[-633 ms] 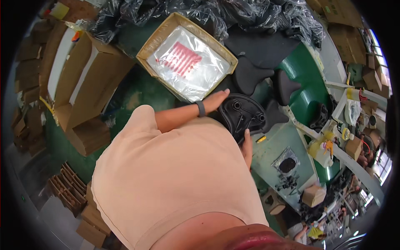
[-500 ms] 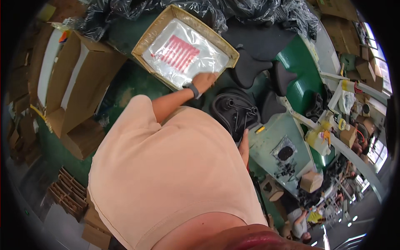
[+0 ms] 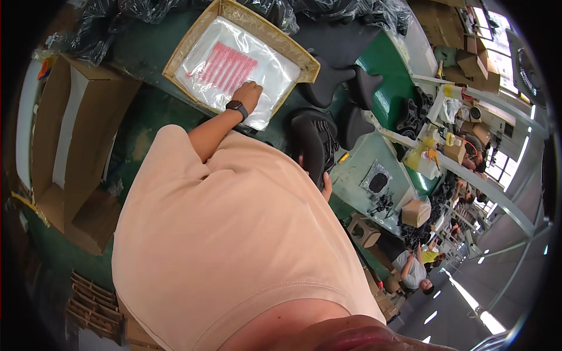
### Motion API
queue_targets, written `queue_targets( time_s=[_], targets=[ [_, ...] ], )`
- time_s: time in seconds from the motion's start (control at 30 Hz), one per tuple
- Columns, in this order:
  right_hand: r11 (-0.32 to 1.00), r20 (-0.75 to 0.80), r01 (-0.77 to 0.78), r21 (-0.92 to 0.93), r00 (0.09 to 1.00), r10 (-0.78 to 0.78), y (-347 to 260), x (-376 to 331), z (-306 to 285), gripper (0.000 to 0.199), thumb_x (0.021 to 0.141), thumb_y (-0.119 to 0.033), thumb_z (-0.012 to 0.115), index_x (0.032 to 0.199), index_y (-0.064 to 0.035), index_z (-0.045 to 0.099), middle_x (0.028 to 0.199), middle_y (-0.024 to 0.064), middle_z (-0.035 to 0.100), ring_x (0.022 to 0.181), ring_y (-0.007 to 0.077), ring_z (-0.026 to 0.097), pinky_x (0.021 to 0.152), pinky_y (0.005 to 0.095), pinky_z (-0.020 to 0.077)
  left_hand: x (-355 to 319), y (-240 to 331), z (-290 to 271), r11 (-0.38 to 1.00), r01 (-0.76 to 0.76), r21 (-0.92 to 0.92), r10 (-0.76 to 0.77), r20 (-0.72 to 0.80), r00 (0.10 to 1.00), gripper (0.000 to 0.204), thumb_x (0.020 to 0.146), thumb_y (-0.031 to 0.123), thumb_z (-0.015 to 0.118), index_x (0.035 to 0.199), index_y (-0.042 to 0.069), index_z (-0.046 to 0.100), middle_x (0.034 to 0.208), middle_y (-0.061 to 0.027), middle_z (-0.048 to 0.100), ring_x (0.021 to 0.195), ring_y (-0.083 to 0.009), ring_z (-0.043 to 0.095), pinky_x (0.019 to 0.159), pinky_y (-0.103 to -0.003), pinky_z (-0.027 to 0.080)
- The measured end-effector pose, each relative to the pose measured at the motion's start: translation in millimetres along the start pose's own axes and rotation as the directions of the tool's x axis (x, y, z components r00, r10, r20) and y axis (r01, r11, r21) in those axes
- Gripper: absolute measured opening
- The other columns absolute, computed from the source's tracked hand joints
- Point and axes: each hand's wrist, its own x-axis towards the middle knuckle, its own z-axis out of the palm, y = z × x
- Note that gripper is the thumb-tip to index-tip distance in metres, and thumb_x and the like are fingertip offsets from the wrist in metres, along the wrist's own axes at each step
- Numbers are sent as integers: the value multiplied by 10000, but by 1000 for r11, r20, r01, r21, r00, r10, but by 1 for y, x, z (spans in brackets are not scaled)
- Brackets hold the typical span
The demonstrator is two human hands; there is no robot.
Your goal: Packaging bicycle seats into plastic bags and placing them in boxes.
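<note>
My left hand, with a dark watch on its wrist, rests on a stack of clear plastic bags with red printing. Its fingers are curled against the top bag, and their tips are hidden. The bags lie in a shallow open cardboard box. My right hand grips a black padded saddle by its lower end. The saddle stands on edge close to my body, its underside with rods facing right. Thumb and fingers show on either side of it.
More black saddles lie on the green table beyond. A bag with a black part and a yellow marker-like stick lie to the right. A tall open carton stands left. Black plastic wrapping lines the far side.
My left hand has moved from the box's near edge onto the bags, its fingers now curled. My right hand has turned the saddle from underside-up onto its edge. The view has shifted.
</note>
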Motion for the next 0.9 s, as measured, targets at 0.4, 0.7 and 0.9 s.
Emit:
queue_targets(
  time_s=[0.4,0.7,0.9],
  targets=[
    [973,262,124,-192,963,-71,28,36,0,991,934,-398,784,1757,-154,291,1173,80,621,1012,201,641,963,346,582,34,12,9,984,172,-39,-141,405,903,342,939,346,843,1097,42,842,1228,-213,763,1113,-409,763,936,-518,610],
    [971,377,237,-39,903,-205,35,63,46,1047,844,-186,842,1747,-96,320,1784,161,367,1220,314,628,986,406,578,20,-20,-10,993,-22,119,-9,254,967,306,1005,327,742,1134,60,818,1217,-233,752,1123,-419,755,949,-523,615],
    [979,470,200,-42,868,-157,43,72,49,1002,873,-191,810,1745,-123,321,1773,128,383,1216,272,621,1004,365,611,39,-37,-41,998,62,21,-65,429,901,271,1008,243,709,1100,17,829,1157,-273,787,1068,-446,773,951,-522,607]
  ],
)
